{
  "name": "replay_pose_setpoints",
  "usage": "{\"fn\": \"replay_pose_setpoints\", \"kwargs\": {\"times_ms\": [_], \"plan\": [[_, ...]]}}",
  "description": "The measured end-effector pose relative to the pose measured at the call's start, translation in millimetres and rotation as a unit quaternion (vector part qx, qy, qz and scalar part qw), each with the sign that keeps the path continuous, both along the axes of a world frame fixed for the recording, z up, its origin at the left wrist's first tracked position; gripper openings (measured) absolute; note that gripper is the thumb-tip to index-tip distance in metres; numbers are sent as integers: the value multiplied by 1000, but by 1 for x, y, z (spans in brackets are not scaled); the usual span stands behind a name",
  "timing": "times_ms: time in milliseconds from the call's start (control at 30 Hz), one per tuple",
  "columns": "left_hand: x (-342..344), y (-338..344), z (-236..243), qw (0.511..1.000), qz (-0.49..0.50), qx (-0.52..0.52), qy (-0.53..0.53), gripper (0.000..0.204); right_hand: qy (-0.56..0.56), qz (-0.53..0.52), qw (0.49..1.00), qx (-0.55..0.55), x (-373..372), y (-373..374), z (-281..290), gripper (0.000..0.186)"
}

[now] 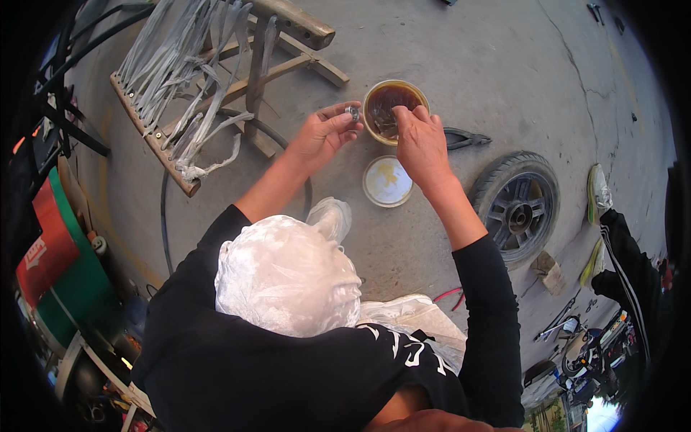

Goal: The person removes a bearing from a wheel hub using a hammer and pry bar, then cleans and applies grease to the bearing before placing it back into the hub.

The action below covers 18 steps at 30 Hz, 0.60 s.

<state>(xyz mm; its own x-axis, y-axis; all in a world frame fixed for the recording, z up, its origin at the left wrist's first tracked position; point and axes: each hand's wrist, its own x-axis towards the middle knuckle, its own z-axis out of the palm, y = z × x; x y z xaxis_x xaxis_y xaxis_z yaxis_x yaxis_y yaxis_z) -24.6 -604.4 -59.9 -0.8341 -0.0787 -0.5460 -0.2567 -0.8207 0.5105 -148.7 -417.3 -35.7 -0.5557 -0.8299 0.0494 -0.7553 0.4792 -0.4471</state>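
Observation:
Pinched between the fingertips of my left hand (322, 139) is a small, shiny metal ring that looks like a ball bearing (352, 113). It is held just left of a round tub (366, 115) of dark brown grease (394, 101). My right hand (423, 144) reaches over the tub's right rim with its fingers closed and pointing down into the grease. Whatever those fingers hold, if anything, is hidden. A round white lid (387, 180) smeared with yellowish grease lies on the floor just below the tub. Dark-jawed pliers (466, 138) lie to the right, partly behind my right hand.
A wheel with a tyre (515, 205) lies at right, with a wooden block (548, 272) near it. A wooden frame (288, 68) with frayed pale strips stands at upper left. Another person's shoe (599, 194) shows at far right. Tools and parts (576, 338) clutter the lower right.

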Motion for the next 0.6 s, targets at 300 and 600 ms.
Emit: {"fn": "replay_pose_setpoints", "kwargs": {"times_ms": [300, 600], "plan": [[3, -12, -8, 999, 30, 26, -1, 32, 27, 35, 998, 51, 6, -29, -17, 22], [-7, -5, -4, 999, 18, -26, 19, 36, -411, -169, 882, -160, -1, -8, 20, 28]]}}
